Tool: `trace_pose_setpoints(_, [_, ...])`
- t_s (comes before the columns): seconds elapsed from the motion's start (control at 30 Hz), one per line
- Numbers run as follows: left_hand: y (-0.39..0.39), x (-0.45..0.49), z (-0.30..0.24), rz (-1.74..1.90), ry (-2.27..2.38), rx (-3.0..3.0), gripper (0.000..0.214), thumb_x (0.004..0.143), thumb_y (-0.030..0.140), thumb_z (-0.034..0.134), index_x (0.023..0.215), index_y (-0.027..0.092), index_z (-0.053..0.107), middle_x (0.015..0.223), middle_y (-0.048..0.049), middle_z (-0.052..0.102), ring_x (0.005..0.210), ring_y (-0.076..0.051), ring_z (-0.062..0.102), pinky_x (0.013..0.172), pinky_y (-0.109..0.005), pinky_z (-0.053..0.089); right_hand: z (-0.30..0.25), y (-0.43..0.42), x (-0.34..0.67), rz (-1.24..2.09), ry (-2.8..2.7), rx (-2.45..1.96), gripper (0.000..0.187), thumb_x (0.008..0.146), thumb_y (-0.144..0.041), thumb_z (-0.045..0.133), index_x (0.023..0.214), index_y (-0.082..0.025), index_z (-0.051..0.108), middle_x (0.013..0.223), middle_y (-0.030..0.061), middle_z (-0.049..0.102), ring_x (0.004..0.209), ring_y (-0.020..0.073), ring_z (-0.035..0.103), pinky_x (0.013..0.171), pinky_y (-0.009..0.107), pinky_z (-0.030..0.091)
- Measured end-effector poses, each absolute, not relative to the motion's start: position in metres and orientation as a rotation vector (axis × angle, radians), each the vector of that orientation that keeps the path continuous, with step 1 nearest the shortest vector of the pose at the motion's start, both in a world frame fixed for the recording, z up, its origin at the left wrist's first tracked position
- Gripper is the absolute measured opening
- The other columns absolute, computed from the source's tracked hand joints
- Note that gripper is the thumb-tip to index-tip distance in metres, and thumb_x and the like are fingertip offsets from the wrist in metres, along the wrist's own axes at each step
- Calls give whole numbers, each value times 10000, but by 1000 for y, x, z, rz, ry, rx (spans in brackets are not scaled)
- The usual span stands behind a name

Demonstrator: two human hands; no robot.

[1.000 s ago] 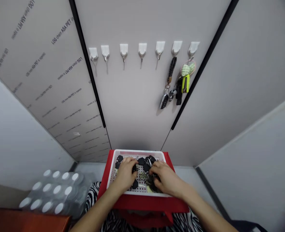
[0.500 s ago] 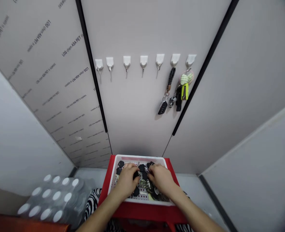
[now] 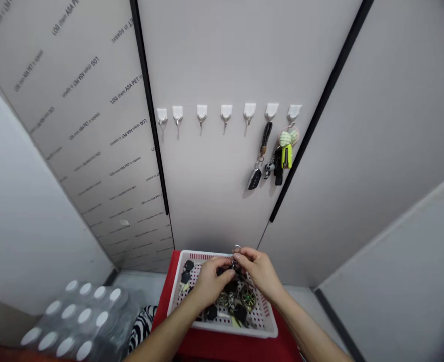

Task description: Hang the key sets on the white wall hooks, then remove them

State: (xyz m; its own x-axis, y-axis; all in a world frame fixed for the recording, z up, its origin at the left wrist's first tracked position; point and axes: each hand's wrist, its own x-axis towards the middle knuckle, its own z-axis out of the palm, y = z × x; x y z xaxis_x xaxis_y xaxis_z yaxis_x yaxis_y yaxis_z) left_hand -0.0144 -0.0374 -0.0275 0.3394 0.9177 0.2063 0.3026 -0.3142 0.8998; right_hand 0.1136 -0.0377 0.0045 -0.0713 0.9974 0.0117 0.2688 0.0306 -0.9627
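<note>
Above a white plastic basket (image 3: 177, 291), my right hand (image 3: 258, 270) pinches a set of keys by its metal key ring (image 3: 237, 248), which stands up past the fingertips. My left hand (image 3: 211, 282) closes on the lower, dark part of the same set, mostly hidden by the fingers. Several loose keys (image 3: 186, 276) with black heads lie at the basket's left side. Below my hands are more keys and a round brass-coloured pendant (image 3: 248, 297) with a green centre.
The basket rests on a red stool (image 3: 164, 301). A row of white hooks (image 3: 226, 111) runs along the wall. A car key (image 3: 254, 178) on a braided strap and a bunch with a yellow-green fob (image 3: 287, 156) hang at the right. Packed bottles (image 3: 84, 315) stand at lower left.
Both hands have risen out of the basket's contents and come closer together. The keys with their ring are now lifted between them. The camera view has tilted slightly upward.
</note>
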Motion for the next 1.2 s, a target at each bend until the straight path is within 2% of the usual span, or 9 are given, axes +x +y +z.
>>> trace_pose_setpoints(0.1, [-32, -14, -23, 1009, 1107, 1835, 184, 666, 187, 398, 739, 152, 564, 777, -28, 560, 760, -127, 464, 718, -241, 346, 9, -36, 114, 1005, -1502, -1319, 193, 589, -307, 501, 665, -139, 559, 620, 3, 556, 584, 108, 471, 571, 219, 360])
trace_pose_setpoints(0.27, [-27, -9, -12, 1020, 1089, 1631, 206, 693, 245, 365, 710, 126, 533, 679, -16, 554, 650, -111, 472, 623, -218, 371, 19, -31, 115, 997, -1430, -1293, 184, 591, -307, 500, 644, -135, 541, 509, -24, 508, 460, 79, 423, 466, 205, 346])
trace_pose_setpoints(0.4, [-22, -5, -4, 1058, 967, 1522, 190, 652, 214, 430, 779, 124, 538, 748, -17, 572, 718, -117, 483, 682, -220, 367, 32, -25, 113, 1009, -1381, -1227, 153, 574, -285, 519, 615, -138, 527, 473, -40, 488, 433, 68, 414, 454, 201, 353])
trace_pose_setpoints(0.6, [-8, -4, 19, 1063, 836, 1447, 267, 653, 316, 432, 726, 107, 582, 699, -29, 594, 719, -138, 498, 705, -255, 357, 53, -9, 111, 985, -1321, -1166, 221, 558, -268, 535, 722, -119, 532, 472, -48, 494, 409, 62, 422, 443, 209, 363])
trace_pose_setpoints(0.77, [14, 3, 60, 1233, 855, 1404, 266, 623, 327, 460, 678, 95, 577, 647, -27, 587, 619, -114, 491, 637, -234, 364, 89, 16, 113, 900, -1284, -992, 304, 559, -259, 544, 826, -145, 454, 461, -65, 503, 407, 67, 446, 448, 211, 376])
trace_pose_setpoints(0.97, [44, 18, 127, 1408, 819, 1393, 192, 627, 253, 452, 670, 107, 568, 615, -12, 572, 534, -73, 469, 550, -187, 361, 148, 52, 112, 682, -1239, -856, 223, 516, -296, 567, 634, -160, 436, 446, -60, 490, 405, 75, 458, 442, 217, 390])
trace_pose_setpoints(1.1, [68, 24, 160, 1425, 902, 1432, 222, 652, 243, 414, 717, 106, 576, 620, -18, 583, 464, -55, 448, 488, -172, 349, 177, 76, 114, 525, -1235, -823, 206, 522, -289, 551, 643, -152, 456, 487, -43, 502, 418, 72, 455, 453, 216, 396])
trace_pose_setpoints(1.2, [88, 29, 177, 1476, 1071, 1537, 219, 645, 238, 417, 681, 109, 590, 620, -24, 593, 475, -63, 461, 484, -171, 348, 191, 93, 114, 414, -1231, -860, 195, 531, -296, 533, 640, -149, 466, 518, -29, 516, 433, 74, 460, 465, 215, 401])
